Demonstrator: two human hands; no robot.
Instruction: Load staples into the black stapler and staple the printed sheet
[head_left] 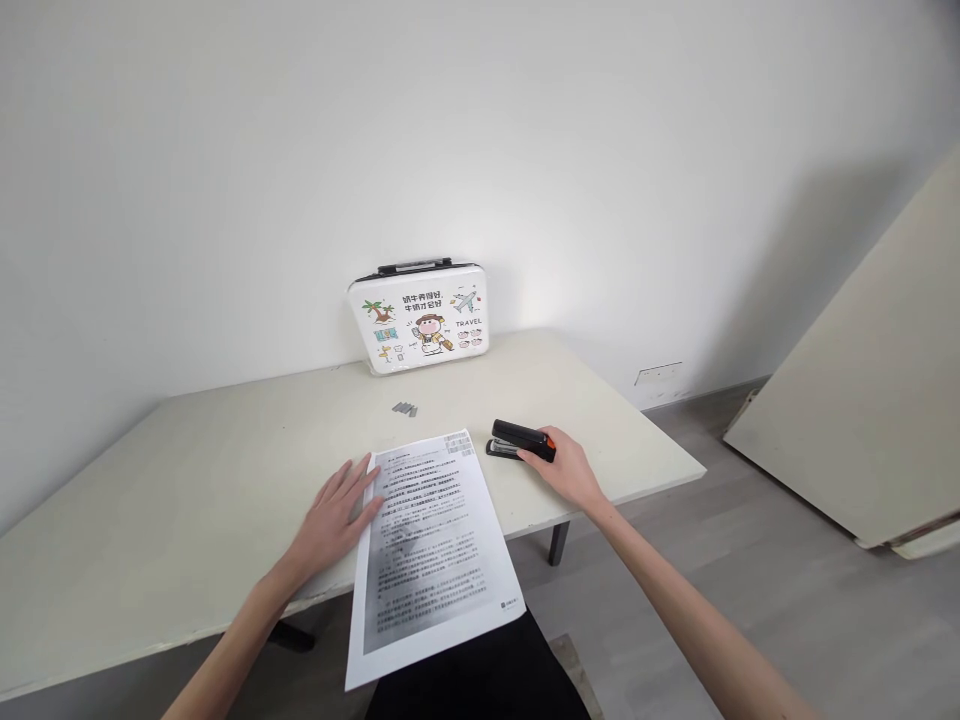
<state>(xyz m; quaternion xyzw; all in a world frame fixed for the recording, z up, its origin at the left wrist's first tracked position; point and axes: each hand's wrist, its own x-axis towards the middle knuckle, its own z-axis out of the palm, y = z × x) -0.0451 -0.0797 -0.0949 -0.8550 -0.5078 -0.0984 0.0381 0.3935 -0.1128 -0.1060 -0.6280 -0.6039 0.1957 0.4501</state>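
A printed sheet of paper [435, 540] lies over the table's front edge, its lower part hanging out above my lap. My left hand [334, 515] rests on the paper's left edge with the fingers stretched out and spread. In my right hand [566, 465] is a black stapler [521, 438] with an orange part near its rear, gripped at the back end. Its front points left and stands just right of the paper's upper right corner, apart from it. Whether more sheets lie under the top one I cannot tell.
Several small grey strips, which look like staples [405, 409], lie beyond the paper on the white table [247, 470]. A white case with cartoon prints [424, 320] leans against the wall at the back. A pale panel [862, 400] stands at the right above the grey floor.
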